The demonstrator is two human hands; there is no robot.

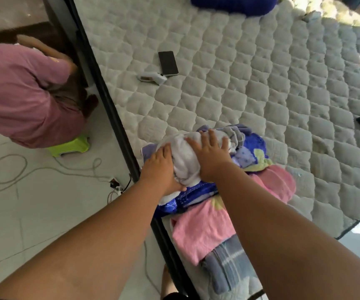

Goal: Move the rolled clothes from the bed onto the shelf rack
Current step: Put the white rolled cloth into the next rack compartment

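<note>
A pale grey-lilac rolled cloth (182, 161) lies on top of a pile of clothes at the near left edge of the quilted mattress (250, 94). My left hand (160, 169) grips its left end, thumb tucked underneath. My right hand (212, 155) lies over its right side with fingers spread and slightly curved round it. Under the roll lie a blue patterned cloth (252, 148), a pink cloth (205, 226) and a grey-blue striped cloth (229, 265). No shelf rack is in view.
A black phone (168, 63) and a small white device (152, 78) lie on the mattress farther back. A dark blue cushion (233, 4) sits at the far edge. On the floor at left a person in pink (21, 94) crouches on a green stool (70, 146), beside cables (44, 169).
</note>
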